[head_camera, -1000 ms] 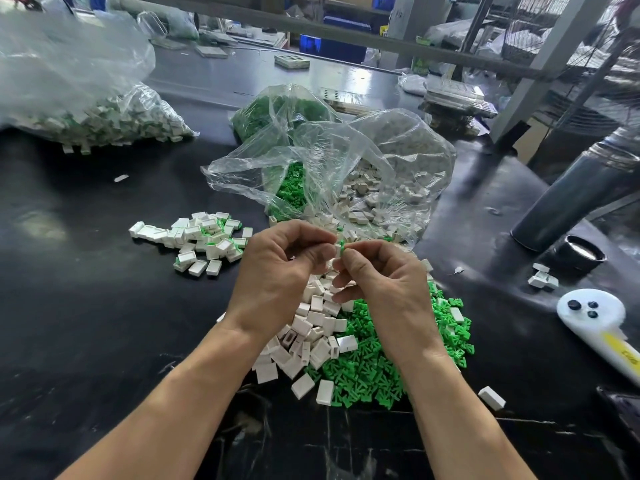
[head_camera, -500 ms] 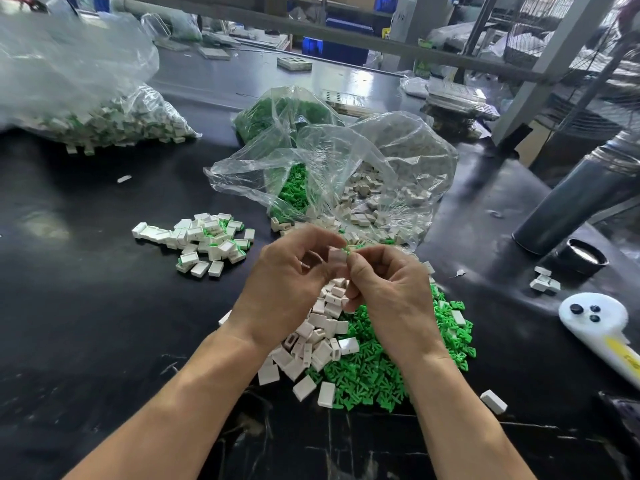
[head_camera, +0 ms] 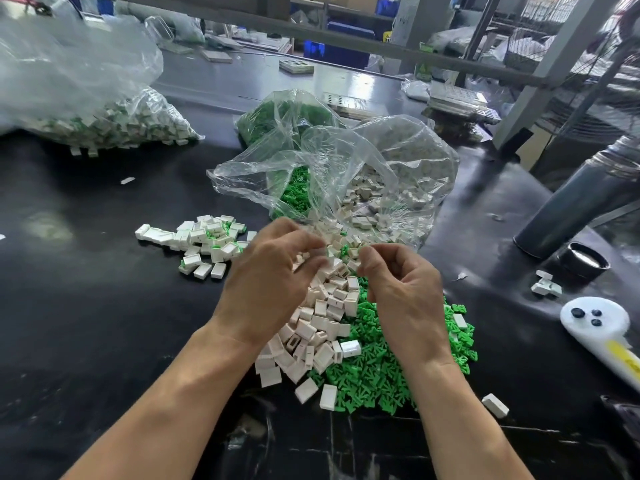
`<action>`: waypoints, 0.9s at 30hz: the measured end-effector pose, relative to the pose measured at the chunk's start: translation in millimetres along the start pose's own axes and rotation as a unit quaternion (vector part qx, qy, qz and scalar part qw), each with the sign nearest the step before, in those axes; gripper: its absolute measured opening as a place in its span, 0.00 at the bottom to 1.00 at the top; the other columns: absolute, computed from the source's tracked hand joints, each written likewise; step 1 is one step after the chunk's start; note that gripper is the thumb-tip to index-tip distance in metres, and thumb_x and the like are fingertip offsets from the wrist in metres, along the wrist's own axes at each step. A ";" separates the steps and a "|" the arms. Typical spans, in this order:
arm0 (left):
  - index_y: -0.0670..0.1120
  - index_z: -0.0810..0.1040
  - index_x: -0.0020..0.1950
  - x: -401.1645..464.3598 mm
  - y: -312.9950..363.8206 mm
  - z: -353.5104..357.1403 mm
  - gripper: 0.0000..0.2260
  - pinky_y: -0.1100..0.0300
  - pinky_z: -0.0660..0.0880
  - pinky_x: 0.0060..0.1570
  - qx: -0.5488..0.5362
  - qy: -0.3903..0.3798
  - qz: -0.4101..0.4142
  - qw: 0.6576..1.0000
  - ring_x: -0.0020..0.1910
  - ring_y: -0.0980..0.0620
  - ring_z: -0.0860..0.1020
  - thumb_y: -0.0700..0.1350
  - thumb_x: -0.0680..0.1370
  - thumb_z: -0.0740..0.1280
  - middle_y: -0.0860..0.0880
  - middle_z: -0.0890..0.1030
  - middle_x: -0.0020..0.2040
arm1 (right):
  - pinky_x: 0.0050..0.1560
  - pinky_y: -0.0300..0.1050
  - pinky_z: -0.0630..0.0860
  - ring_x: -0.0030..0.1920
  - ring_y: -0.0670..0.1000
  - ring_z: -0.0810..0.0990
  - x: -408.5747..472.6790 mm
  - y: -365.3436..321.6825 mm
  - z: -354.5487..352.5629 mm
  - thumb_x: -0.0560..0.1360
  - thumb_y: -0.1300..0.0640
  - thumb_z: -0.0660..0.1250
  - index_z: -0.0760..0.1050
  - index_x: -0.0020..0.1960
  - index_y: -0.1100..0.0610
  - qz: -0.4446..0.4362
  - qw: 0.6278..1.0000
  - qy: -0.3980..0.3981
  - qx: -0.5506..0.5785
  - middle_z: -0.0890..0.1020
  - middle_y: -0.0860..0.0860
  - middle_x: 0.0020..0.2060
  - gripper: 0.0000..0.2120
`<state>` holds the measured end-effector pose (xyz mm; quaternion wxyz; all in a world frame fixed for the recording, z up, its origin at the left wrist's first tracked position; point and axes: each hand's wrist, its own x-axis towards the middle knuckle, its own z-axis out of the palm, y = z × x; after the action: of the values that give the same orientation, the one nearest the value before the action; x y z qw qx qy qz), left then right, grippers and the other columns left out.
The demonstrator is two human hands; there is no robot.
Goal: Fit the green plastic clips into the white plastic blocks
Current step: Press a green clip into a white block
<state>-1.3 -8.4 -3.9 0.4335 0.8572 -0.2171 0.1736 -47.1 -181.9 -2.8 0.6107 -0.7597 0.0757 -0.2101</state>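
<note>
Across the dark bench [head_camera: 86, 323], the biggest thing is the clear bag of finished pieces [head_camera: 79, 98] slumped at the far left corner, well away from the work so that done stock stays apart from loose parts. Toward the middle of the bench, two open clear bags sit side by side: one of green clips [head_camera: 277, 119] behind, one of white blocks [head_camera: 391, 188] in front, its mouth facing the person so parts spill within reach. Near the front edge, directly under the hands, lie the working heaps: loose white plastic blocks [head_camera: 322, 323] on the left and green plastic clips [head_camera: 374, 372] on the right, touching along their seam, each likely set on the side of the hand that picks from it. Left of the bags, a smaller cluster of assembled blocks [head_camera: 204, 244] with green showing gathers where a left-hand toss would land. At the right edge, a grey cylinder [head_camera: 571, 209] and a white handled tool [head_camera: 602, 327] lie out of the way.

Above the heaps, the left hand [head_camera: 266, 285] is blurred, its fingers curled loosely; I cannot tell whether it holds a block. The right hand [head_camera: 405, 292] has thumb and forefinger pinched together, but whatever is between them is too small to make out. The two hands are apart, so I judge this a moment between fits.
</note>
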 end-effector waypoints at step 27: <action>0.52 0.84 0.55 7.6 -26.9 2.0 0.07 0.45 0.75 0.63 0.116 -0.025 -0.103 0.988 0.51 0.53 0.78 0.51 0.79 0.72 0.54 0.81 0.49 | 0.34 0.30 0.74 0.35 0.40 0.81 -3.2 1.2 -4.0 0.80 0.50 0.71 0.81 0.44 0.48 -0.001 0.995 -0.009 -0.104 0.84 0.44 0.36 0.06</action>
<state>19.4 2.6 -19.3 0.3415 0.9235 -0.1165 0.1303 -51.4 -184.6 -4.0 0.5291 -0.8209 0.0911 -0.1947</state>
